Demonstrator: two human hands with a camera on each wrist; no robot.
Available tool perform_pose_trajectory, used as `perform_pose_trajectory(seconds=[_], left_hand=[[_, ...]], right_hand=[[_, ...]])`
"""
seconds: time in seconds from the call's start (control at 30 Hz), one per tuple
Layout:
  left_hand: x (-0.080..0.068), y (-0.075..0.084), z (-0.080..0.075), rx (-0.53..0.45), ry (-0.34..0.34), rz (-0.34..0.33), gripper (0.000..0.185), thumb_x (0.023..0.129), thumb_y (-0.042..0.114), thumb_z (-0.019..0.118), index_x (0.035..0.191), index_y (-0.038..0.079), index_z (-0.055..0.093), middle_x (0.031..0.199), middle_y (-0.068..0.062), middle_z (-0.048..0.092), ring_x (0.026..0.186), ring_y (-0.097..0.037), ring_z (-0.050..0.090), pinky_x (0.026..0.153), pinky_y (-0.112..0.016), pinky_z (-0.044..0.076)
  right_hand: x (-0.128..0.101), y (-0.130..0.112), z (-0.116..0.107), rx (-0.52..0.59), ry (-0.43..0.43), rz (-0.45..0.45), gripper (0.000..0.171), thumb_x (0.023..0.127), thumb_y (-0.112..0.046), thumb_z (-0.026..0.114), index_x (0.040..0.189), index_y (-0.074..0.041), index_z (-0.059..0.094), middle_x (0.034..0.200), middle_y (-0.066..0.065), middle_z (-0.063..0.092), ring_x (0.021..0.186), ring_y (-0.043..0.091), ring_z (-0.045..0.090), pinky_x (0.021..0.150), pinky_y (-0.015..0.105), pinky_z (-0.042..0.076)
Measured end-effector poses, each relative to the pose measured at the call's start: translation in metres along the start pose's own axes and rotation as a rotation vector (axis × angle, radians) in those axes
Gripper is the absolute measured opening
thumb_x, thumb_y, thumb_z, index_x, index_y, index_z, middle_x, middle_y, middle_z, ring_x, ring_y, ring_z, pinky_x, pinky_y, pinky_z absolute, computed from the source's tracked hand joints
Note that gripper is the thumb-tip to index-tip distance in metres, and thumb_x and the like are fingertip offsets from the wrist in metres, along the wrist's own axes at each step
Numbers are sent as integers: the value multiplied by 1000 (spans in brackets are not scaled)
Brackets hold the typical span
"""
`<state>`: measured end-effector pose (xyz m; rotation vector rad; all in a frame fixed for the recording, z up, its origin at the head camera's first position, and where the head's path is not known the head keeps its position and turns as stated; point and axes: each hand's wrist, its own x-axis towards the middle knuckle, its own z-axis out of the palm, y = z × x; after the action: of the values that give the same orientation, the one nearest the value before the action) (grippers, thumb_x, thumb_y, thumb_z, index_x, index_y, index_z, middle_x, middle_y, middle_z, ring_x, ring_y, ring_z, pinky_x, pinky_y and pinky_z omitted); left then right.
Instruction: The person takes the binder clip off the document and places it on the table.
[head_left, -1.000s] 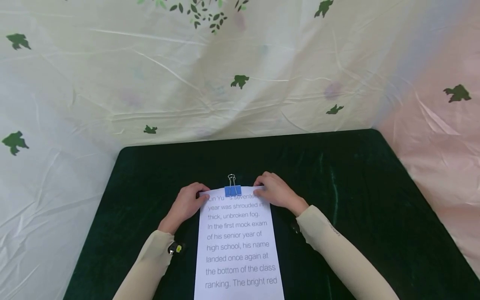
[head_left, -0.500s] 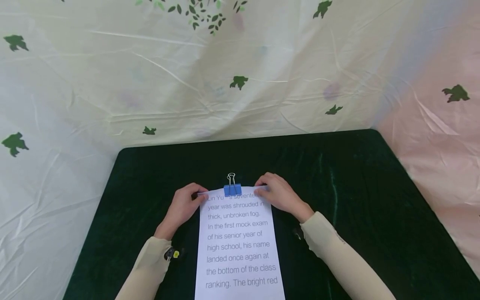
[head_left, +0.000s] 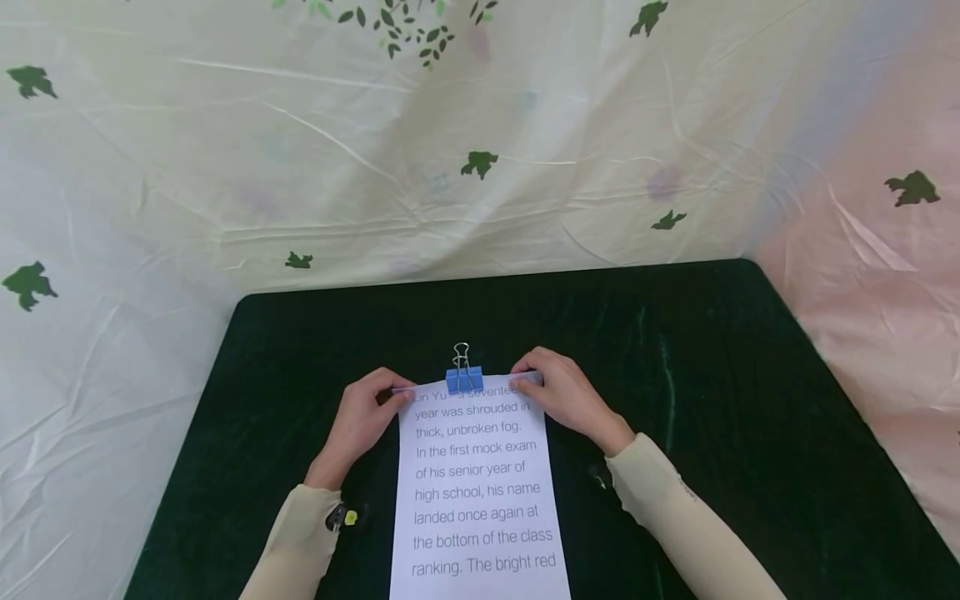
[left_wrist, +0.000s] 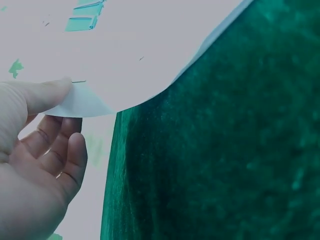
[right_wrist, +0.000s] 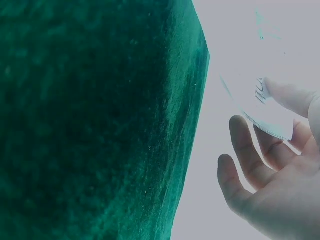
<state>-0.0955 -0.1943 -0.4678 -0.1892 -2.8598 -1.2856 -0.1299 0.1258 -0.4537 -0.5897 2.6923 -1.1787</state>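
Note:
A white sheet of paper (head_left: 477,492) with large printed text lies lengthwise on the dark green table cover (head_left: 675,350). A blue binder clip (head_left: 464,379) with silver handles sits at the middle of its top edge. My left hand (head_left: 393,393) pinches the top left corner, and my right hand (head_left: 525,382) pinches the top right corner. In the left wrist view the thumb (left_wrist: 47,92) lies on the paper corner (left_wrist: 87,102) with the fingers underneath. In the right wrist view the thumb (right_wrist: 290,97) presses the paper corner (right_wrist: 267,112) above the curled fingers (right_wrist: 245,145).
A pale sheet with green leaf prints (head_left: 450,150) hangs behind the table, and on the right a pinkish part of it (head_left: 885,292) runs along the table's edge. The green cover's far edge (head_left: 487,279) lies beyond the clip. Both arms wear beige sleeves (head_left: 675,517).
Both hands keep their hold on the top corners. The wrists and sleeves have shifted slightly outward and toward me. The paper and clip have hardly moved.

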Motion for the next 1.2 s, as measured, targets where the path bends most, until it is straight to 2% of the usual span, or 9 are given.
perform_pose_trajectory(seconds=[0.43,0.57,0.67,0.77,0.87,0.97,1.07,1.2], left_hand=[[-5,-2,-3,-39,47,71,12,97,10,73,104,17,80,92,5,62,85,-14,57,78,-35,46],[-7,-2,-3,-51,60,84,12,97,10,73,104,17,80,90,6,62,84,-13,57,77,-32,45],[-8,-1,-4,-59,64,95,13,97,9,73,105,16,80,90,7,61,84,-13,56,76,-32,45],[-9,1,-4,-64,65,106,14,97,8,73,105,16,81,90,7,61,85,-13,56,76,-31,45],[-11,2,-5,-74,66,114,14,97,7,73,105,15,80,90,7,61,85,-13,56,76,-31,45],[-11,2,-4,-82,65,115,14,97,6,73,105,15,80,90,7,61,85,-13,56,76,-31,45],[-12,2,-4,-87,63,112,15,97,6,73,105,16,80,90,7,61,85,-13,56,76,-31,44],[-12,2,-3,-91,64,109,15,97,6,73,105,16,80,89,7,60,84,-13,57,76,-31,44]], right_hand=[[-9,-3,0,35,25,-36,12,100,-21,71,111,-16,71,104,-3,64,88,13,60,75,34,52],[-10,-6,0,40,36,-27,18,99,-22,72,115,-15,70,109,-1,65,90,14,60,76,35,52],[-11,-10,0,54,54,-18,28,98,-27,74,122,-14,67,119,2,66,97,19,60,82,39,52],[-11,-15,-1,70,77,-18,42,97,-34,75,132,-14,64,134,5,64,112,26,61,96,47,51],[-9,-21,-2,79,83,-24,58,96,-40,75,144,-14,57,149,8,56,133,32,54,109,55,42],[-7,-27,-3,84,61,-26,72,94,-43,76,154,-15,48,160,8,44,148,32,39,116,59,34],[-4,-32,-3,87,28,-30,79,93,-45,76,159,-18,41,166,6,36,154,30,28,117,60,29],[-1,-38,-2,71,-11,-60,82,92,-45,77,160,-18,39,168,2,32,157,27,21,118,60,28]])
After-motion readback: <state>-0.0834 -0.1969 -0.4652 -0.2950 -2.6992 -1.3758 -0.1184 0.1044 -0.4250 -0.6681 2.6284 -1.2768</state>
